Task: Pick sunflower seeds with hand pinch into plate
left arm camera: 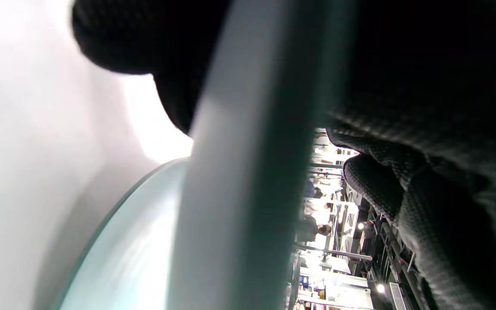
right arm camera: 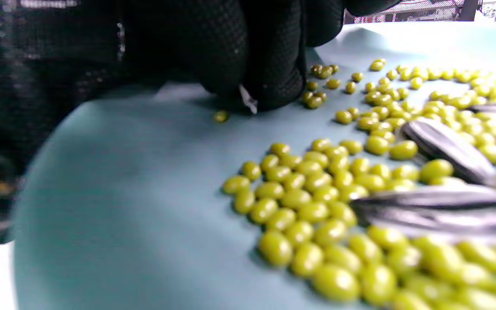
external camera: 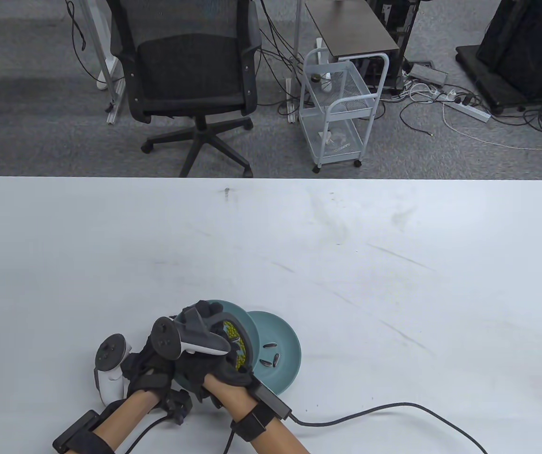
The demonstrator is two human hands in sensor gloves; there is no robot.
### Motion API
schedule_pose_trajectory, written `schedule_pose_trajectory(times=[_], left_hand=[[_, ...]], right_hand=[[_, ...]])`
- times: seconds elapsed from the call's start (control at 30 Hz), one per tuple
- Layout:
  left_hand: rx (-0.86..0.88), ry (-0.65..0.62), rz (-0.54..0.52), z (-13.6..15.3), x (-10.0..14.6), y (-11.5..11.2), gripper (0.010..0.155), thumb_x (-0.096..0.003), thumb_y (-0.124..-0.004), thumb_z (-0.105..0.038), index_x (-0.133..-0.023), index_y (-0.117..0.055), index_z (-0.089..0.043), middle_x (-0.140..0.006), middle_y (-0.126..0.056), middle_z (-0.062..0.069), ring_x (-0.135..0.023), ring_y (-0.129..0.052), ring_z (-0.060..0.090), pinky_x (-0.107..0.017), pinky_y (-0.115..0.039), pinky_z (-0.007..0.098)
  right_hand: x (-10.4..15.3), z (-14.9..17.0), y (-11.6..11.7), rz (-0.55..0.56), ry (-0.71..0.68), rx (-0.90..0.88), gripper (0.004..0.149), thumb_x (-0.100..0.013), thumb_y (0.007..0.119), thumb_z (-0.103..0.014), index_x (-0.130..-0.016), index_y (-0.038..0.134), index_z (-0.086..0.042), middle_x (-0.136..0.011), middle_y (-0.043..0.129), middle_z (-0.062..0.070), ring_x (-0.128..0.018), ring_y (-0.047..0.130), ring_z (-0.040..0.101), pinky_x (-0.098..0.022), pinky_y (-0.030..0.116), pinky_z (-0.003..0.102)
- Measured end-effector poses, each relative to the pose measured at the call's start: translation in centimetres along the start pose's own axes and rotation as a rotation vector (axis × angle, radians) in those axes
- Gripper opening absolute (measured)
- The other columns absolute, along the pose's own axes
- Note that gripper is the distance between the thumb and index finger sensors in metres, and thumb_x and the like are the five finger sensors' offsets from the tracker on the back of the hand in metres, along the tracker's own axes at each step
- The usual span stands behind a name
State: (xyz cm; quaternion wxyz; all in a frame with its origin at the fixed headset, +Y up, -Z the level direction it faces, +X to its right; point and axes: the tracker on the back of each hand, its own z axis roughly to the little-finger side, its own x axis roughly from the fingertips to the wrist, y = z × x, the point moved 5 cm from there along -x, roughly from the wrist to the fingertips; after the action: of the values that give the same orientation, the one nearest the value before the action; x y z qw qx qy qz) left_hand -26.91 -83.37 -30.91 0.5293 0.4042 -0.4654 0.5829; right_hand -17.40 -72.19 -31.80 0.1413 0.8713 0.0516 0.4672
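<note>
Two teal plates sit at the table's near edge. The left plate (external camera: 247, 326) is tipped up and holds green beans (right arm camera: 317, 202) mixed with striped sunflower seeds (right arm camera: 441, 148). The right plate (external camera: 286, 373) holds three sunflower seeds (external camera: 271, 354). My right hand (external camera: 207, 314) reaches over the left plate; in the right wrist view its fingertips (right arm camera: 274, 86) pinch a pale seed tip (right arm camera: 248, 101) at the plate's surface. My left hand (external camera: 150, 369) lies under the right one and grips the left plate's rim (left arm camera: 248, 172), with gloved fingers (left arm camera: 403, 86) on both sides of it.
A black cable (external camera: 393, 409) runs from my right wrist across the table to the right. The white table (external camera: 346, 265) stretches far ahead. An office chair (external camera: 190, 71) and a white wire cart (external camera: 339, 109) stand beyond its far edge.
</note>
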Motion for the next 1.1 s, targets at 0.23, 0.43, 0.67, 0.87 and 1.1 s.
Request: schedule_pose_trajectory(times=[0.23, 0.43, 0.67, 0.87, 1.1], left_hand=[[-0.012, -0.008, -0.007, -0.1, 0.1, 0.0, 0.049, -0.0629, -0.049, -0.050, -0.103, -0.047, -0.023, -0.080, -0.085, 0.009, -0.042, -0.101, 0.022, -0.033, -0.084, 0.035], [-0.012, -0.001, -0.003, 0.0, 0.0, -0.1, 0.049, -0.0628, -0.050, -0.051, -0.103, -0.048, -0.023, -0.079, -0.086, 0.009, -0.042, -0.101, 0.022, -0.033, -0.084, 0.036], [-0.020, -0.012, -0.024, -0.2, -0.1, 0.3, 0.049, -0.0626, -0.051, -0.051, -0.103, -0.048, -0.023, -0.079, -0.086, 0.009, -0.041, -0.101, 0.022, -0.033, -0.084, 0.036], [-0.012, -0.015, -0.055, -0.6, 0.0, 0.9, 0.049, -0.0626, -0.050, -0.051, -0.103, -0.048, -0.024, -0.079, -0.086, 0.007, -0.041, -0.101, 0.020, -0.033, -0.085, 0.034], [0.009, -0.006, -0.069, -0.6, -0.2, 1.6, 0.049, -0.0625, -0.051, -0.051, -0.103, -0.048, -0.024, -0.079, -0.086, 0.008, -0.041, -0.101, 0.021, -0.033, -0.085, 0.035]], right_hand=[[0.2, 0.0, -0.3, 0.052, 0.003, 0.040, 0.034, -0.054, 0.089, -0.021, -0.072, 0.091, 0.007, -0.109, 0.053, 0.033, -0.098, 0.042, 0.066, -0.066, 0.033, 0.079], [0.4, 0.2, -0.4, 0.058, -0.013, 0.029, 0.034, -0.054, 0.088, -0.021, -0.072, 0.091, 0.007, -0.109, 0.053, 0.033, -0.098, 0.041, 0.066, -0.066, 0.033, 0.078], [2.4, 2.2, -4.3, 0.155, -0.005, -0.109, 0.034, -0.054, 0.088, -0.020, -0.073, 0.091, 0.008, -0.109, 0.052, 0.034, -0.098, 0.040, 0.066, -0.066, 0.032, 0.078], [7.2, 7.6, -8.7, 0.294, 0.089, -0.171, 0.033, -0.055, 0.088, -0.020, -0.073, 0.091, 0.007, -0.109, 0.052, 0.034, -0.098, 0.039, 0.066, -0.066, 0.032, 0.079], [11.1, 16.3, -4.7, 0.306, 0.272, -0.228, 0.034, -0.055, 0.088, -0.021, -0.073, 0.092, 0.007, -0.109, 0.052, 0.034, -0.098, 0.041, 0.066, -0.065, 0.033, 0.079]])
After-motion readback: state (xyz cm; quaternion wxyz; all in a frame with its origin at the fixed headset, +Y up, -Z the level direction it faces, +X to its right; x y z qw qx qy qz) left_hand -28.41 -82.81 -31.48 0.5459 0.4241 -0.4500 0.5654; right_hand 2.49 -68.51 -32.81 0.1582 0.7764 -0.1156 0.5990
